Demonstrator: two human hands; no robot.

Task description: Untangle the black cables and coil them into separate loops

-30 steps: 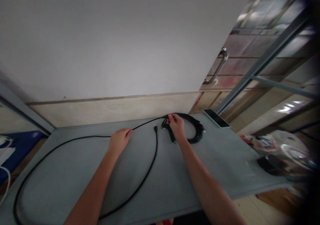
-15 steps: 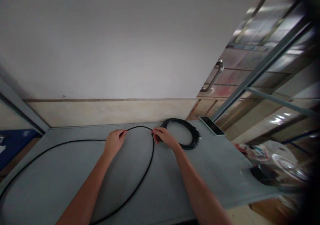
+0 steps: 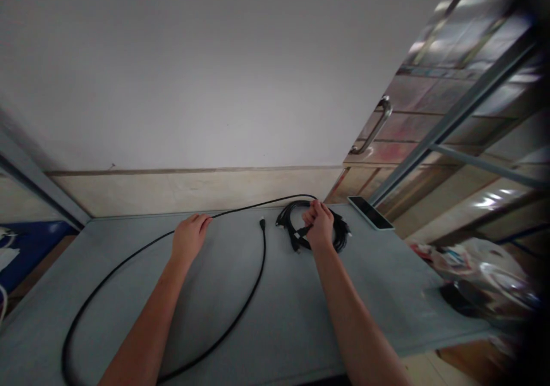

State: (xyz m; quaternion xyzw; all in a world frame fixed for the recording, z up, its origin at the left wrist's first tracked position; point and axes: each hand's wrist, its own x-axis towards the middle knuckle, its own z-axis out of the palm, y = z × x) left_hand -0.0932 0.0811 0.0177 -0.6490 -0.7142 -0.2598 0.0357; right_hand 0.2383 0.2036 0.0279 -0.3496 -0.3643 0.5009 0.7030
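Observation:
A long black cable [image 3: 253,204] runs from my left hand [image 3: 189,238] to my right hand [image 3: 318,224]. Fingers of my left hand pinch it near the back of the table. My right hand is closed on the cable, with a plug end showing beside its fingers, above a coil of black cable [image 3: 342,234] lying on the table. From my left hand the cable loops out to the left and round the front. A free connector [image 3: 263,223] rests between my hands, at the end of the curved length.
The grey table [image 3: 206,306] stands against a white wall [image 3: 215,77]. A phone-like device [image 3: 370,212] lies at its back right. Bags and a dark object [image 3: 464,298] sit by the right edge. A blue surface [image 3: 38,243] is at the left.
My right hand has moved right, over the coil, drawing the cable with it. The loop on the left has tightened inward, and the connector between my hands now shows.

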